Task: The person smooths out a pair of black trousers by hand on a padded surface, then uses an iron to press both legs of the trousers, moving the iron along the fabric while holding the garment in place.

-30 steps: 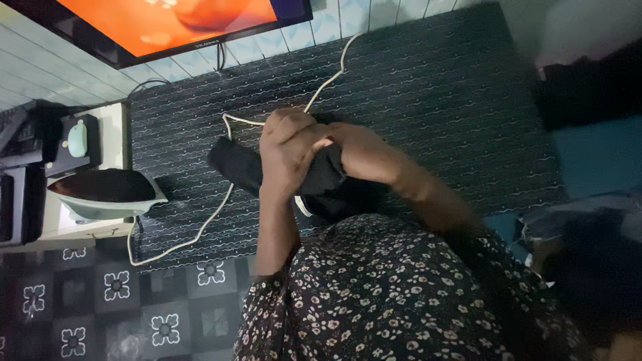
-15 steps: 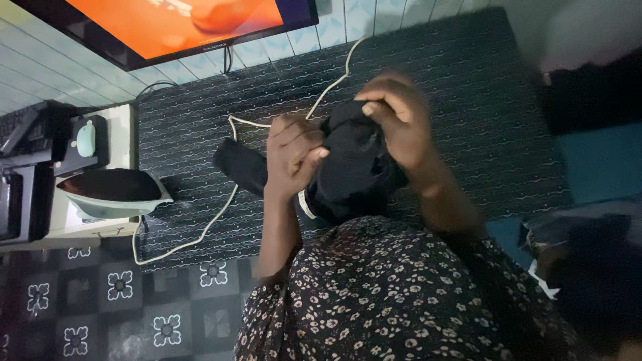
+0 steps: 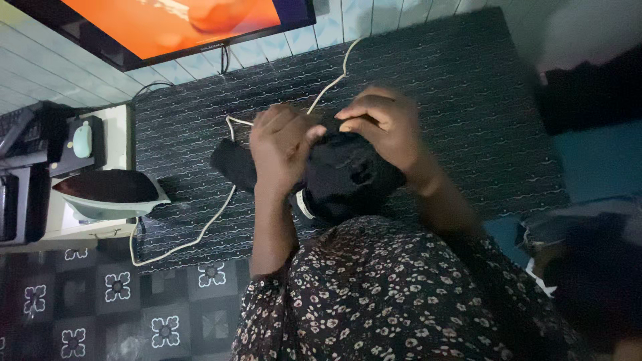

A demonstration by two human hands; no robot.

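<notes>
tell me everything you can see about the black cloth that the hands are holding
The black cloth looks soft and matte, bunched into folds above a dark patterned mat. One end sticks out leftward past the left hand, which closes around it; the right hand pinches its top edge. A pale tag or trim shows at its lower edge. A white cord runs behind it.

We note an iron point(image 3: 107, 194) on a white stand at the dark patterned mat's point(image 3: 468, 87) left edge, its cream cord point(image 3: 200, 230) trailing across; a lit screen point(image 3: 167, 23) beyond the far edge.

Head camera looks down, close
</notes>
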